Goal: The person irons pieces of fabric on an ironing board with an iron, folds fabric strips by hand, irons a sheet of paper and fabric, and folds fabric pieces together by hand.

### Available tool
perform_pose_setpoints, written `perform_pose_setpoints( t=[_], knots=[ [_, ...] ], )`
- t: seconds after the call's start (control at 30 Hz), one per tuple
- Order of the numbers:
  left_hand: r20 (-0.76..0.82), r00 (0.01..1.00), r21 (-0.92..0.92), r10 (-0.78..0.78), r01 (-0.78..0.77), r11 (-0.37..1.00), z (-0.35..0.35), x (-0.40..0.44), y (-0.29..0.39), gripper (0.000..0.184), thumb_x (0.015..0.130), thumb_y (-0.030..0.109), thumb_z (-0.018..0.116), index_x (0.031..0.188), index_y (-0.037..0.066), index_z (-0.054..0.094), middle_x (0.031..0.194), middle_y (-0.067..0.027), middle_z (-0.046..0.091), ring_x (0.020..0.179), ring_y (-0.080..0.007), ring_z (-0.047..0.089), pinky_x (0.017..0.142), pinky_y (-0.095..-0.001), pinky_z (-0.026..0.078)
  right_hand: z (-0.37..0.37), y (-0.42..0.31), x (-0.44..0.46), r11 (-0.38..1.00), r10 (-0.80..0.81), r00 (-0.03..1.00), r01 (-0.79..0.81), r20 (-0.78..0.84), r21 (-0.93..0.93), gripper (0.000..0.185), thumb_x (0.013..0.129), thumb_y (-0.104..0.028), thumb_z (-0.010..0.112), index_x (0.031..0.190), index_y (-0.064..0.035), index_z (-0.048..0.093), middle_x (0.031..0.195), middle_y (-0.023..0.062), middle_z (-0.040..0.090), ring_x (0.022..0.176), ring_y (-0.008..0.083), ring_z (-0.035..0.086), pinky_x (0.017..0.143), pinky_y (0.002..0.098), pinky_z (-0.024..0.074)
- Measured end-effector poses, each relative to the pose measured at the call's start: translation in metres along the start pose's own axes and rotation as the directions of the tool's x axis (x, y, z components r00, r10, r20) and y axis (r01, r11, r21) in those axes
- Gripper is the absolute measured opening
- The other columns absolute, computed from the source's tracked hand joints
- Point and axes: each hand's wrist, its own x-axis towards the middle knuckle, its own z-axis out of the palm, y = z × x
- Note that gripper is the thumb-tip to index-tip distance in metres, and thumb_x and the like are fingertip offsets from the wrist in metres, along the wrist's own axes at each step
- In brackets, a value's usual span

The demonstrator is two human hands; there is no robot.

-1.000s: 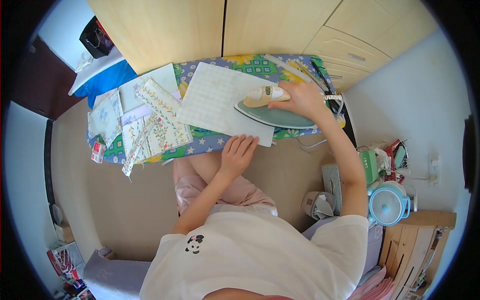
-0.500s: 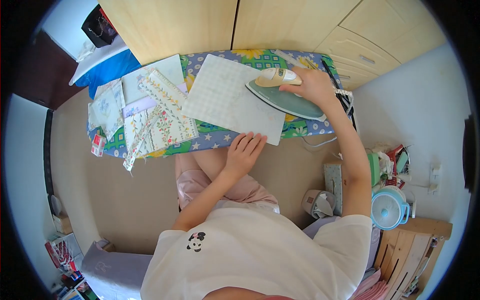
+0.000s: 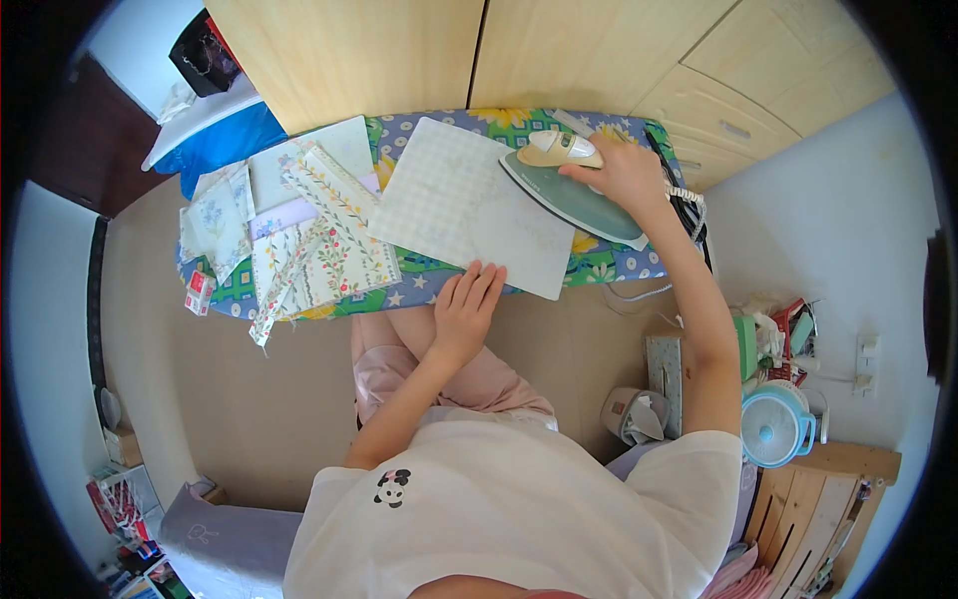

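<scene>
A green and cream clothes iron (image 3: 577,200) lies over the right end of a pale checked sheet (image 3: 454,195), its tip pointing up and left. My right hand (image 3: 624,172) is wrapped round the iron's handle. At the sheet's near edge, my left hand (image 3: 467,311) rests with fingers stretched out and fingertips on the edge. Beneath everything is an ironing board (image 3: 429,290) with a blue, green and sunflower cover. Floral fabric pieces (image 3: 334,255) lie on its left part, beside a folded pale blue-flowered cloth (image 3: 217,222).
A red and white small box (image 3: 199,293) sits at the board's left edge. Wooden cabinets (image 3: 599,50) stand right behind the board. The iron's coiled cord (image 3: 689,197) hangs at the right. A waste bin (image 3: 634,414) and a blue fan (image 3: 773,427) stand on the right.
My left hand has slid left along the sheet's near edge. My right hand stays on the iron, which has hardly moved. The whole view has shifted slightly down.
</scene>
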Motion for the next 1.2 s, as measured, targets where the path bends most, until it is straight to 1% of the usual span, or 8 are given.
perform_pose_setpoints(
  t=[0.27, 0.37, 0.5, 0.77, 0.87, 0.93, 1.13, 1.2],
  knots=[
    [-0.04, 0.999, 0.043, 0.0, 0.001, 0.999, 0.004, -0.001, 0.002, 0.04, 0.079, 0.009, 0.054, 0.119, 0.008, 0.057, 0.118, -0.0042, 0.055, 0.112, -0.0219, 0.05, 0.091, -0.0362, 0.038, 0.008, 0.004, 0.017, 0.995, 0.099, 0.995, -0.1, -0.031, -0.017, 0.061, 0.069, -0.065, 0.061, 0.091, -0.008, 0.066, 0.071, 0.013, 0.065, 0.067, 0.0285, 0.065, 0.056, 0.0386, 0.0505],
    [-0.075, 0.997, -0.014, -0.009, 0.008, 1.0, 0.002, 0.004, 0.009, 0.044, 0.073, 0.016, 0.065, 0.116, 0.01, 0.058, 0.115, -0.0034, 0.055, 0.108, -0.025, 0.05, 0.09, -0.0385, 0.037, -0.001, 0.004, 0.021, 0.985, 0.168, 0.985, -0.169, 0.029, 0.032, 0.063, 0.068, -0.064, 0.062, 0.095, -0.0071, 0.066, 0.078, 0.0139, 0.067, 0.072, 0.0283, 0.065, 0.061, 0.0384, 0.051],
    [-0.109, 0.987, -0.068, 0.118, -0.125, 0.99, 0.014, 0.027, 0.022, 0.039, 0.071, 0.015, 0.064, 0.11, 0.013, 0.061, 0.111, -0.0018, 0.055, 0.105, -0.0237, 0.049, 0.084, -0.0368, 0.041, -0.016, 0.009, 0.015, 0.954, 0.231, 0.971, -0.238, 0.057, 0.182, 0.067, 0.067, -0.064, 0.064, 0.101, -0.0063, 0.066, 0.084, 0.0141, 0.068, 0.078, 0.0282, 0.065, 0.069, 0.0367, 0.0511],
    [-0.119, 0.964, -0.161, 0.237, -0.254, 0.954, 0.012, 0.034, 0.024, 0.021, 0.068, 0.011, 0.057, 0.087, 0.007, 0.062, 0.089, -0.0014, 0.055, 0.087, -0.0184, 0.053, 0.074, -0.0314, 0.045, -0.045, 0.028, -0.011, 0.909, 0.342, 0.937, -0.349, 0.071, 0.229, 0.067, 0.066, -0.064, 0.065, 0.102, -0.0071, 0.067, 0.08, 0.0125, 0.068, 0.076, 0.028, 0.065, 0.068, 0.0358, 0.0505],
    [-0.111, 0.922, -0.269, 0.372, -0.388, 0.882, -0.002, 0.033, 0.017, 0.017, 0.066, 0.011, 0.057, 0.083, 0.006, 0.06, 0.085, -0.0017, 0.056, 0.083, -0.0167, 0.054, 0.072, -0.0304, 0.045, -0.046, 0.036, -0.024, 0.911, 0.34, 0.935, -0.353, 0.099, 0.214, 0.067, 0.066, -0.064, 0.066, 0.101, -0.0066, 0.067, 0.079, 0.0129, 0.067, 0.075, 0.0281, 0.065, 0.068, 0.0357, 0.0504],
    [0.123, 0.835, -0.38, 0.536, -0.46, 0.803, -0.016, 0.033, 0.008, 0.018, 0.066, 0.011, 0.057, 0.084, 0.008, 0.061, 0.093, -0.002, 0.06, 0.09, -0.019, 0.058, 0.079, -0.0334, 0.047, -0.048, 0.036, -0.027, 0.923, 0.318, 0.943, -0.331, 0.096, 0.197, 0.068, 0.066, -0.064, 0.066, 0.101, -0.0063, 0.067, 0.078, 0.0133, 0.067, 0.075, 0.0282, 0.065, 0.068, 0.036, 0.0504],
    [0.041, 0.893, -0.243, 0.448, -0.426, 0.872, -0.051, 0.01, -0.049, 0.021, 0.063, 0.009, 0.059, 0.084, 0.008, 0.06, 0.094, -0.0024, 0.062, 0.098, -0.0218, 0.058, 0.082, -0.0348, 0.047, -0.049, 0.034, -0.044, 0.927, 0.287, 0.954, -0.3, 0.087, 0.227, 0.067, 0.066, -0.064, 0.066, 0.098, -0.0055, 0.067, 0.074, 0.0139, 0.066, 0.071, 0.0282, 0.065, 0.065, 0.0371, 0.0505],
    [0.116, 0.977, -0.087, 0.176, -0.167, 0.982, -0.071, 0.01, -0.058, 0.027, 0.064, 0.007, 0.058, 0.09, 0.008, 0.061, 0.101, -0.004, 0.062, 0.105, -0.0246, 0.055, 0.091, -0.0401, 0.043, -0.048, 0.034, -0.047, 0.943, 0.255, 0.966, -0.26, 0.051, 0.209, 0.066, 0.066, -0.064, 0.066, 0.097, -0.0055, 0.068, 0.072, 0.0136, 0.066, 0.068, 0.0285, 0.065, 0.062, 0.037, 0.0504]
  ],
)
